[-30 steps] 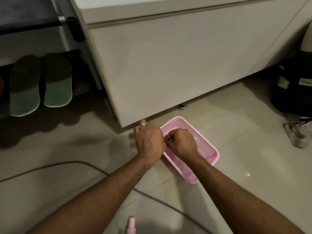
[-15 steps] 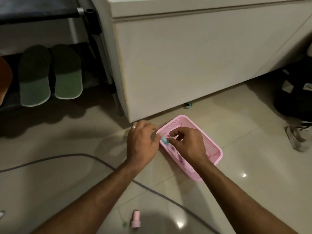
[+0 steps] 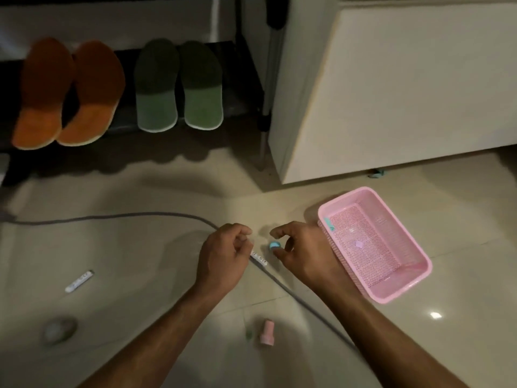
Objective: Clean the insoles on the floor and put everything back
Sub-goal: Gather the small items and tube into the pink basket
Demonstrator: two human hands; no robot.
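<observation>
Both hands hover low over the tiled floor, close together. The right hand pinches a small blue cap between thumb and fingertips. The left hand has its grip curled round a thin white tube, whose end sticks out beside a grey cable. A pink mesh basket sits just right of the right hand. Two orange insoles and two green insoles lean on the low shelf beyond. A second white tube, a pink bottle and a blurred round object lie on the floor nearer the person.
</observation>
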